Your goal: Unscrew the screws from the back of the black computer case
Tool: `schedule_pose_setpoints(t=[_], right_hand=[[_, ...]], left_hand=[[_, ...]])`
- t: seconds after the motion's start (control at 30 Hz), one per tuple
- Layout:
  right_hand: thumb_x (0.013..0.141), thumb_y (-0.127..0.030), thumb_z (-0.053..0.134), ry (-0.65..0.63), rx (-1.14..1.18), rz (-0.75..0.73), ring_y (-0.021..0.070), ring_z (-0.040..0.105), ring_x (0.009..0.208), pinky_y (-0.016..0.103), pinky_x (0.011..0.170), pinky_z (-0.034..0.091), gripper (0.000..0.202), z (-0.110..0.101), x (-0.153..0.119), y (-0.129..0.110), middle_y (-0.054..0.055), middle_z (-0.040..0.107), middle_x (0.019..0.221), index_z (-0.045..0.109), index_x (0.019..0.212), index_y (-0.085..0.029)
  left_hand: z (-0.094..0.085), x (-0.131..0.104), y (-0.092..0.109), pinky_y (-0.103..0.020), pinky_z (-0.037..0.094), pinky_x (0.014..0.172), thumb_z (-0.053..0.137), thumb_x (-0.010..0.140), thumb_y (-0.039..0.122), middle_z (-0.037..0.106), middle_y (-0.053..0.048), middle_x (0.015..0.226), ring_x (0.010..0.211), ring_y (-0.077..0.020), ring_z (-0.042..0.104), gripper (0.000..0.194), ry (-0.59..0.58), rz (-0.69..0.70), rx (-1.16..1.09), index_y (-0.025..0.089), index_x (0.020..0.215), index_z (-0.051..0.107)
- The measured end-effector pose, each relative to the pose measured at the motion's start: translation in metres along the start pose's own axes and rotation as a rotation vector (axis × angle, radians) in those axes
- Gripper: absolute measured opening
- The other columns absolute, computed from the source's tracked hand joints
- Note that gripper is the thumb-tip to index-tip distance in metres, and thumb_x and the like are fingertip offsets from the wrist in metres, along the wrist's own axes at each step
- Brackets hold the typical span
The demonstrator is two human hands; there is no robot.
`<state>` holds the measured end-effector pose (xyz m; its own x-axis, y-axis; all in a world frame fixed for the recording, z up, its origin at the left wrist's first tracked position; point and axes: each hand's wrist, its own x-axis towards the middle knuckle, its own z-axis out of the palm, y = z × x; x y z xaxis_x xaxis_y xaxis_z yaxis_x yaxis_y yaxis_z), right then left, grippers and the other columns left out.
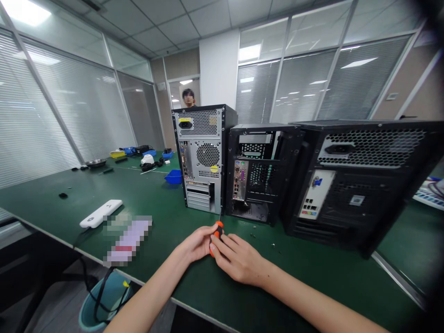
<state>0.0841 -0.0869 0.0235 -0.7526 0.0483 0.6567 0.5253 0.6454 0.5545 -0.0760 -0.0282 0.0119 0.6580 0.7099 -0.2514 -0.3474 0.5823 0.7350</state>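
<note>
Both of my hands are closed around an orange and black screwdriver (219,225) over the green table. My left hand (198,243) holds the handle from the left, its thumb near the top. From the right, my right hand (239,260) wraps its fingers over the grip. The shaft points away from me to the lower right corner of a silver-backed computer case (203,185); whether the tip sits in a screw there is too small to tell. An open black computer case (255,203) stands right beside it. Small screws (273,245) lie right of my hands.
Another black computer case (357,199) stands at the right. A white power bank-like device (101,213) lies on the green table (156,249) at left. Blue trays (173,176) sit farther back. A teal bin (88,307) is below the edge. A person (189,98) is behind the cases.
</note>
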Motion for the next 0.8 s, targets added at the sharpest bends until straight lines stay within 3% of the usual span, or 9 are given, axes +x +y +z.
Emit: schedule_pose_setpoints(t=[0.53, 0.8], right_hand=[[0.087, -0.012, 0.045, 0.022, 0.007, 0.036, 0.0206, 0.059, 0.078, 0.033, 0.067, 0.045, 0.017, 0.0035, 0.0001, -0.0045, 0.014, 0.065, 0.086, 0.06, 0.079, -0.012], [0.085, -0.008, 0.044, 0.049, -0.021, 0.078, 0.0165, 0.052, 0.066, 0.03, 0.061, 0.04, 0.02, 0.0059, 0.0054, -0.0091, 0.006, 0.056, 0.067, 0.054, 0.069, -0.016]], left_hand=[[-0.0006, 0.0003, -0.0015, -0.018, 0.042, 0.044, 0.072, 0.071, 0.025, 0.058, 0.001, 0.059, 0.047, -0.0086, 0.056, 0.019, 0.041, -0.02, 0.001, 0.012, 0.077, 0.058], [-0.0027, 0.0019, -0.0031, -0.018, 0.042, 0.043, 0.075, 0.068, 0.029, 0.056, 0.003, 0.057, 0.046, -0.0081, 0.054, 0.026, 0.089, -0.018, 0.025, 0.014, 0.076, 0.056]])
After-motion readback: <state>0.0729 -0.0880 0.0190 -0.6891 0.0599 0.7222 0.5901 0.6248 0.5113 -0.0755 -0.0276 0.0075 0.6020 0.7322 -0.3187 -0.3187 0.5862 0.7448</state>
